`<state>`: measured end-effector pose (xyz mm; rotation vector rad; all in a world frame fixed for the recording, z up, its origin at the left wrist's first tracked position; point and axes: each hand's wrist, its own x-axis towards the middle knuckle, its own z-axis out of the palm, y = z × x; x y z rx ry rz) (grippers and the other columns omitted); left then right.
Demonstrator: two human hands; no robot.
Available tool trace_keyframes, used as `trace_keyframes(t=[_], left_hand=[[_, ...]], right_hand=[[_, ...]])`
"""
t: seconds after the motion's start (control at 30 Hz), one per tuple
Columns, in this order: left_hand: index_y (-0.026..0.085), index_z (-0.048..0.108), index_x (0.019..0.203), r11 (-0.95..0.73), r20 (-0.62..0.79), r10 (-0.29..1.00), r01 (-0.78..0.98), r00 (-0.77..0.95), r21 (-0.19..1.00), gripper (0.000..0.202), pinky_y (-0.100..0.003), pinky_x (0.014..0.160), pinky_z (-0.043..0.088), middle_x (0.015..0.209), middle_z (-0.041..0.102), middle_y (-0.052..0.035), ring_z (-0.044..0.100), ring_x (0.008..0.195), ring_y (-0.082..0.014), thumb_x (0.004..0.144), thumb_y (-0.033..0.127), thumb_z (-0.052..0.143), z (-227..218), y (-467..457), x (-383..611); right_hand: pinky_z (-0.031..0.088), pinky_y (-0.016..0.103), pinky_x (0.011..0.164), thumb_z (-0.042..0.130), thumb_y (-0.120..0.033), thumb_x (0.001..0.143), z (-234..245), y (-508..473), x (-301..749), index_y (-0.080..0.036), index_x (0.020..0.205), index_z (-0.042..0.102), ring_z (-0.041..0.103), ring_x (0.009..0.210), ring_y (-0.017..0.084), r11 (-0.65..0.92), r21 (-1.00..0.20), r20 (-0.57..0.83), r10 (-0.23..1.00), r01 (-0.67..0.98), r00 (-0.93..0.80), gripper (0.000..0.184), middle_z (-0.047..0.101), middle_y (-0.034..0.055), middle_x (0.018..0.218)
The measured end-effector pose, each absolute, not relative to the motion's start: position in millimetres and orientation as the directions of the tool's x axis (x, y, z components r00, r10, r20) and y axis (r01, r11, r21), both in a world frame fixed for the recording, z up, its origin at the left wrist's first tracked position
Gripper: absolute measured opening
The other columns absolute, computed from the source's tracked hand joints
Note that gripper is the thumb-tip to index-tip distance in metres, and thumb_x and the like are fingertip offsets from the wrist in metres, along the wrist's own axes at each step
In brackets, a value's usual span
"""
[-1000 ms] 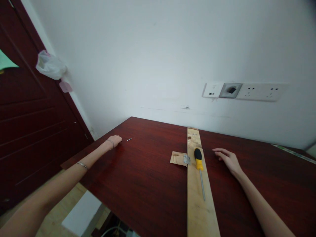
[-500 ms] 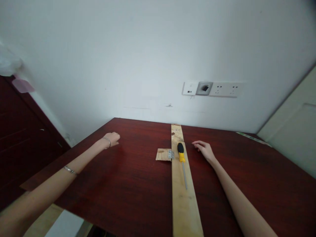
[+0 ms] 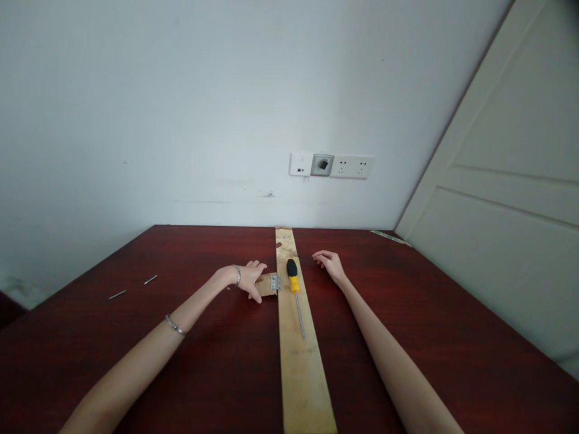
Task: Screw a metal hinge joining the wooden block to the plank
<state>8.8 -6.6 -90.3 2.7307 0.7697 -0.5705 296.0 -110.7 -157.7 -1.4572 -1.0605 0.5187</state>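
Note:
My left hand, with bracelets on its wrist and forearm, is at the left end of a small wood block. Its thumb and fingers are spread to either side of the block and cover part of it; I cannot tell whether they touch it. A metal hinge bridges the block and a long pale wooden board. On the board lies a screwdriver with a black and yellow handle, its shaft pointing towards me. My right hand rests right of the board, fingers loosely bent, nothing seen in them.
Two thin metal pins, perhaps nails or screws, lie at the left on the dark red tabletop. A flat strip is at the back right corner. Behind are a white wall with sockets and a pale panelled door.
My left hand has moved right, from bare tabletop to the wood block, and its fingers have opened. My right hand stays beside the board. The view has turned right, and the two pins now show.

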Motion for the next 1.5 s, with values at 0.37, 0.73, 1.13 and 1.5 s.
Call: trace_keyframes(t=[0.37, 0.73, 1.13, 1.5], left_hand=[[0.012, 0.036, 0.125, -0.83, -0.446, 0.492, 0.558, 0.747, 0.019, 0.101, -0.041, 0.1, 0.036, 0.135, 0.036, -0.0218, 0.033, 0.127, -0.0388, 0.04, 0.045, 0.08, -83.7, -25.1, 29.7], [0.015, 0.043, 0.113, -0.859, -0.393, 0.452, 0.51, 0.801, 0.053, 0.076, -0.036, 0.091, 0.04, 0.123, 0.046, -0.0149, 0.042, 0.116, -0.0325, 0.051, 0.044, 0.078, -80.6, -24.9, 20.9], [0.014, 0.044, 0.112, -0.886, -0.363, 0.4, 0.456, 0.841, 0.08, 0.074, -0.033, 0.088, 0.042, 0.118, 0.047, -0.0126, 0.045, 0.11, -0.0275, 0.056, 0.05, 0.076, -80.6, -20.7, 12.5], [0.016, 0.042, 0.115, -0.881, -0.31, 0.4, 0.455, 0.862, 0.127, 0.075, -0.032, 0.083, 0.043, 0.115, 0.046, -0.0107, 0.047, 0.106, -0.0266, 0.057, 0.054, 0.073, -74.5, -22.8, 8.7]], right_hand=[[0.038, 0.022, 0.048, 0.051, -0.03, 0.065, -151.4, -114.1, 290.5, -0.014, 0.073, 0.067, 0.051, 0.058, 0.013, 0.085, -0.945, 0.231, 0.86, 0.317, 0.456, 0.024, 0.066, 0.0058, 0.071], [0.041, 0.025, 0.056, 0.052, -0.029, 0.063, -144.3, -119.0, 280.6, -0.014, 0.073, 0.068, 0.055, 0.061, 0.015, 0.085, -0.924, 0.243, 0.882, 0.372, 0.403, 0.025, 0.066, 0.0046, 0.068], [0.044, 0.025, 0.058, 0.052, -0.028, 0.066, -137.0, -117.4, 274.8, -0.015, 0.079, 0.066, 0.054, 0.057, 0.013, 0.067, -0.9, 0.232, 0.91, 0.432, 0.343, 0.023, 0.063, 0.0018, 0.065], [0.033, 0.02, 0.036, 0.062, -0.045, 0.075, -102.5, -116.4, 237.7, -0.018, 0.118, 0.054, 0.045, 0.037, 0.008, 0.043, -0.816, 0.108, 0.991, 0.577, 0.079, 0.051, 0.059, -0.003, 0.058]])
